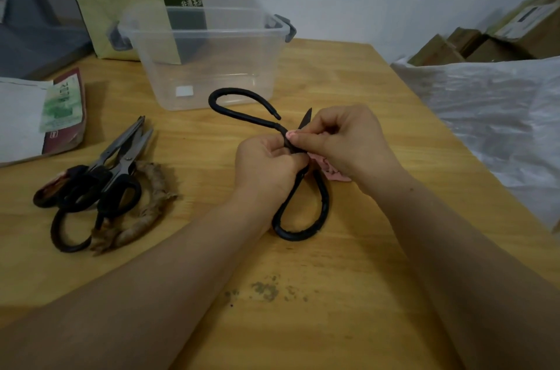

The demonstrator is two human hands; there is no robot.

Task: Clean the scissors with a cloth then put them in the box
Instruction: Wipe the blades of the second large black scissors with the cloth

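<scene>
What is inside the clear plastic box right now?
No scissors lie in the clear box; through its walls only a small white label shows near the bottom. The black scissors handle loop covers a bit of its front lower edge.

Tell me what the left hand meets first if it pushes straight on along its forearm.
Probably the right hand, which pinches a pink cloth on the black loop-handled scissors right beside the left hand.

Matt black scissors (303, 212); clear glossy plastic box (206, 66); wood table (333, 294) (stained).
</scene>
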